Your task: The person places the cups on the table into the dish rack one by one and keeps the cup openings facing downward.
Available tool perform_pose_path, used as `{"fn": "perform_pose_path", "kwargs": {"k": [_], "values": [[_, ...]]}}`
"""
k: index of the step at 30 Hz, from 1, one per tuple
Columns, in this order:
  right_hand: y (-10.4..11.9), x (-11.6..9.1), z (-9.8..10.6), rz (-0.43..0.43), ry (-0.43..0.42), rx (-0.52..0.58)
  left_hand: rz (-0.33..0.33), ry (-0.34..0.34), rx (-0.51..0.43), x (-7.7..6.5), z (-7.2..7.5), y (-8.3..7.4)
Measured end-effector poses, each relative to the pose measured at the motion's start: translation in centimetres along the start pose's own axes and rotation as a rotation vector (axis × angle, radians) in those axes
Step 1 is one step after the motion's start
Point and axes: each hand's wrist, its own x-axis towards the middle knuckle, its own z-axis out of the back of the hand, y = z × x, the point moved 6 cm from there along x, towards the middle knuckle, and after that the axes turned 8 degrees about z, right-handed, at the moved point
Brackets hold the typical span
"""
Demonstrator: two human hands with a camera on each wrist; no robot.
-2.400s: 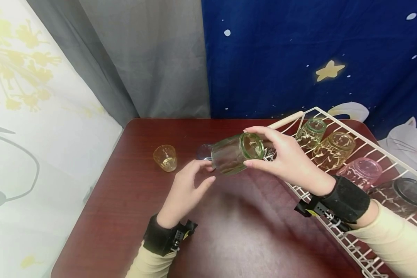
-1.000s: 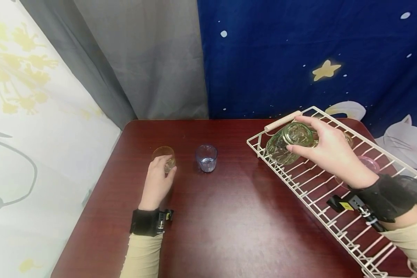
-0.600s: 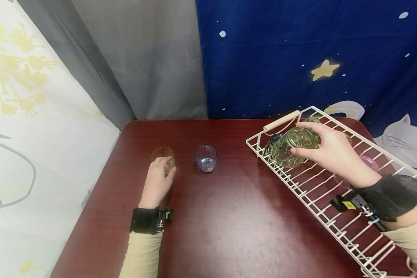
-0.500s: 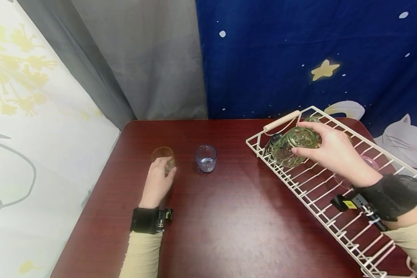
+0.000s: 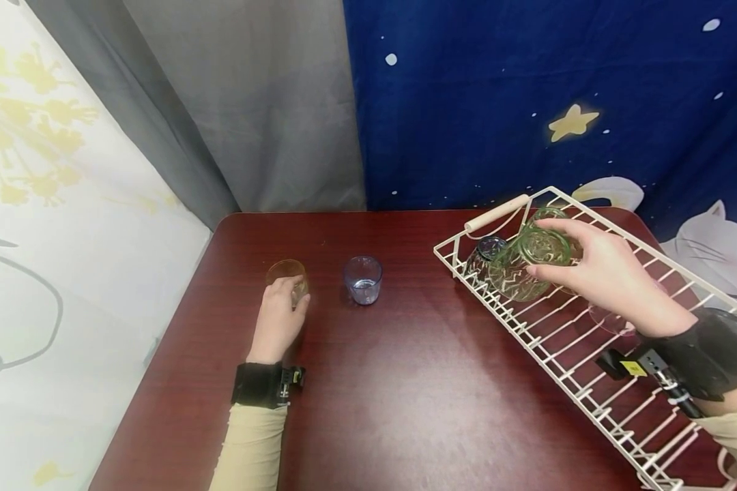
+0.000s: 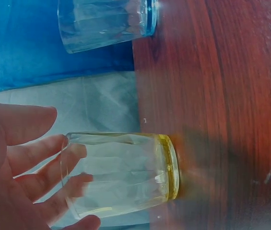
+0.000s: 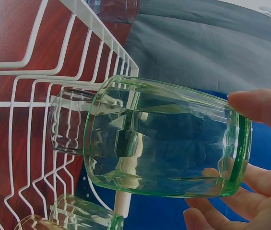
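My right hand [image 5: 608, 273] holds a clear green drinking glass [image 5: 516, 281] near its base, thumb on one side and fingers on the other. The glass is upside down and tilted, over the far end of a white wire rack [image 5: 559, 368]. In the right wrist view, the rim of this green glass [image 7: 159, 139] overlaps a small dark glass. On the left, my left hand [image 5: 278, 314] is at the top of an upright yellow glass [image 5: 284, 268]. The left wrist view shows its fingers [image 6: 49, 179] loosely spread at the rim, the thumb apart from the yellow glass [image 6: 121, 172].
A bluish glass [image 5: 364, 281] stands upright on the red-brown table [image 5: 368, 395]. Upside down in the rack are the dark glass [image 5: 486, 256], another green glass [image 5: 549, 215] and a pink glass [image 5: 611, 320], partly hidden by my right arm. The rack's wooden handle [image 5: 497, 213] faces the curtain.
My left hand went from beside the bluish glass to the yellow one, then stayed. My right hand carried the green glass right over the rack, lately shifting slightly right and uncovering more of the dark glass.
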Motion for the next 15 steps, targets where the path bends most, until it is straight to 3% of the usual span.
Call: {"fn": "perform_pose_path", "kwargs": {"k": [15], "values": [[-0.46, -0.84, 0.02, 0.003, 0.035, -0.042, 0.001, -0.051, 0.128, 0.39, -0.41, 0.19]]}}
